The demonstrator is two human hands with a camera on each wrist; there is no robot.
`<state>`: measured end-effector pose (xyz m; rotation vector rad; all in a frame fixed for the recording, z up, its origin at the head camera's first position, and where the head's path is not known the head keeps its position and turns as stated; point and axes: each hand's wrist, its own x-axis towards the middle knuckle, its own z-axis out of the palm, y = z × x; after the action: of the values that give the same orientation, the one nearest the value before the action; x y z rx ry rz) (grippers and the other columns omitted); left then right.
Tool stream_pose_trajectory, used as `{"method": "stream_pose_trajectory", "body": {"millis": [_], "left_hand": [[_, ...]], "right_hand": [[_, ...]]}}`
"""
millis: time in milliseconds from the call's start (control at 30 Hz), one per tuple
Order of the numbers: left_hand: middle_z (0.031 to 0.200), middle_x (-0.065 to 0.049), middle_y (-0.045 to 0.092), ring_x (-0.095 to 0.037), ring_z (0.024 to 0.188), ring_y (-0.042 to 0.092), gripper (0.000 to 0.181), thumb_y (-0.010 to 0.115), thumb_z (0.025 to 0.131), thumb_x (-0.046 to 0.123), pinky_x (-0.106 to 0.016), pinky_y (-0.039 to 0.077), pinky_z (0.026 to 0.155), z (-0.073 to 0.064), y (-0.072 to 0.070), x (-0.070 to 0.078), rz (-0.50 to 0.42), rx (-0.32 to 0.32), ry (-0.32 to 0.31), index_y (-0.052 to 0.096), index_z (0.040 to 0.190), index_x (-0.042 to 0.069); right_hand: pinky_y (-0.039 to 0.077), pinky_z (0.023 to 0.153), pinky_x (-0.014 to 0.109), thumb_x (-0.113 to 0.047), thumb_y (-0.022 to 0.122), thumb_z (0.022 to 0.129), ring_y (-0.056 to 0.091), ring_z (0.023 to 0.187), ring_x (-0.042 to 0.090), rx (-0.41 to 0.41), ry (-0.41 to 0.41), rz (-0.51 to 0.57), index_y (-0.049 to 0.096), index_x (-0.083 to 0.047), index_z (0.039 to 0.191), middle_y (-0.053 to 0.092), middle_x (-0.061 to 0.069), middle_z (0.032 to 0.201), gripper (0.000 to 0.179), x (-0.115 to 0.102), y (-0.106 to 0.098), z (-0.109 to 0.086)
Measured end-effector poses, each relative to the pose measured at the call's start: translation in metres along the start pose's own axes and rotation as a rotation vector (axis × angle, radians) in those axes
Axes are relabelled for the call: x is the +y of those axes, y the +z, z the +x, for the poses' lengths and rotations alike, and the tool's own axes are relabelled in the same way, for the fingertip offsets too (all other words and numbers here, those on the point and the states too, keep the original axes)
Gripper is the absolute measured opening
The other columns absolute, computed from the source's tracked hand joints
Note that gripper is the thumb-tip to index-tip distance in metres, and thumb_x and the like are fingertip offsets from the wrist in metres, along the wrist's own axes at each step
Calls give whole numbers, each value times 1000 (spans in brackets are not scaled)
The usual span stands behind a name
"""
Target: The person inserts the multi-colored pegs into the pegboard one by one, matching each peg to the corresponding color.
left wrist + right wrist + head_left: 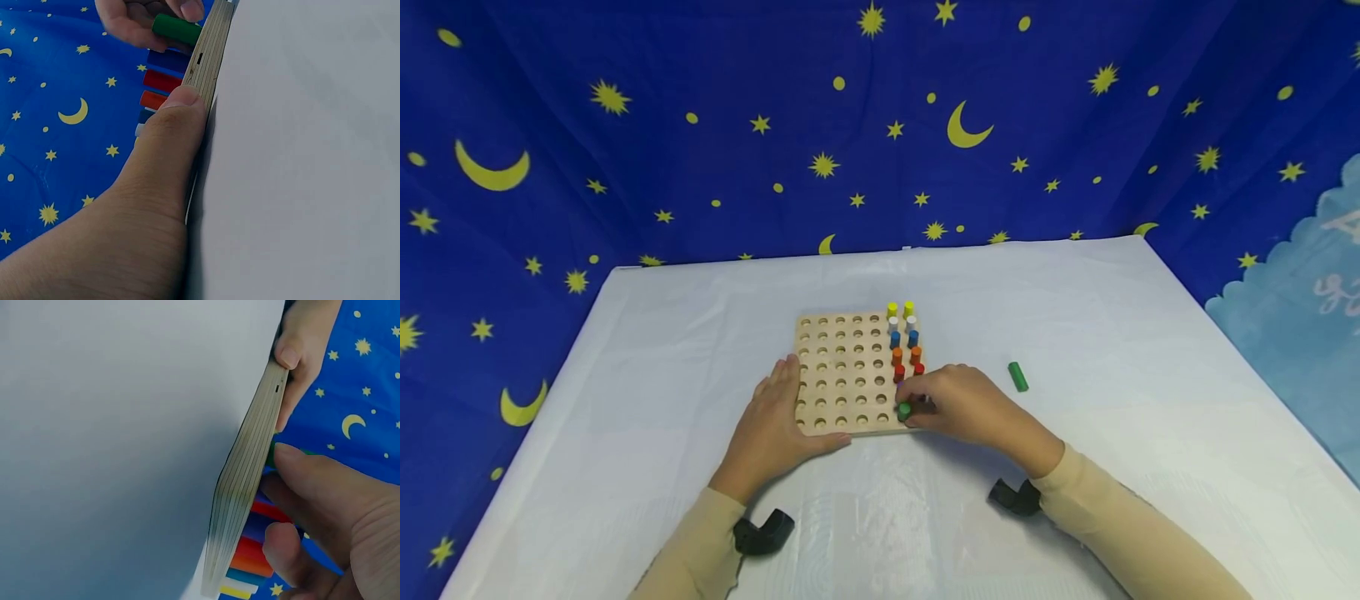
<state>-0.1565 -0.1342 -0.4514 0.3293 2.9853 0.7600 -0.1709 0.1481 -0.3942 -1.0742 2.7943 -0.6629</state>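
Note:
A square wooden pegboard (841,358) lies on the white table. My right hand (958,404) pinches a green peg (904,412) upright between thumb and fingers at the front row, in the left of the two peg columns. In the left wrist view the green peg (175,29) stands against the board's face. Behind it run pairs of red, orange, blue, white and yellow pegs (908,310); purple ones are mostly hidden by my fingers. My left hand (771,425) steadies the board's front-left corner, fingers straight along the left side, thumb (169,134) against the front edge.
A loose green peg (1017,376) lies on the table (1112,333) to the right of the board. Each wrist carries a black mount (765,533). A blue cloth (895,167) with yellow stars and moons hangs behind the table and along its sides.

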Motion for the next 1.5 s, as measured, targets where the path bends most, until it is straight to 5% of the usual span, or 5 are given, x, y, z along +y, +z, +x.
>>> {"method": "stream_pose_trajectory", "body": {"millis": [200, 400, 633, 900, 1500], "left_hand": [[165, -20, 14, -35, 154, 15, 146, 67, 60, 88, -50, 16, 126, 0, 1, 0, 3, 1, 3, 7, 158, -2], [165, -19, 13, -35, 154, 14, 146, 68, 59, 87, -50, 15, 126, 0, 0, 0, -7, -1, -6, 7, 158, -2], [165, -20, 13, -36, 154, 13, 147, 68, 59, 88, -51, 15, 126, 0, 0, 0, -5, -9, -16, 6, 158, -2], [165, -20, 13, -36, 154, 14, 146, 69, 60, 87, -51, 15, 126, 0, 0, 1, -5, -12, -15, 7, 158, -2], [166, -20, 13, -35, 154, 14, 146, 68, 59, 87, -50, 15, 126, 1, 1, -1, -3, -3, -9, 7, 158, -2]], "right_hand": [[49, 58, 19, -28, 82, 82, 54, 61, -3, 56, 8, 38, 77, -23, 105, 76, -13, 95, 24, 7, -13, -14], [45, 55, 20, -32, 80, 84, 50, 58, 1, 131, 143, -43, 74, -17, 113, 76, -6, 94, 33, 33, -33, -33], [53, 70, 38, -37, 81, 82, 60, 74, 11, 84, 363, -153, 71, -14, 119, 74, -6, 93, 44, 70, -47, -50], [40, 54, 27, -45, 83, 77, 51, 64, 14, -7, 529, -184, 69, -8, 120, 65, -1, 81, 59, 93, -51, -62], [53, 75, 38, -14, 73, 89, 59, 82, 14, -104, 381, -69, 69, -14, 112, 67, -3, 93, 23, 94, -48, -52]]}}
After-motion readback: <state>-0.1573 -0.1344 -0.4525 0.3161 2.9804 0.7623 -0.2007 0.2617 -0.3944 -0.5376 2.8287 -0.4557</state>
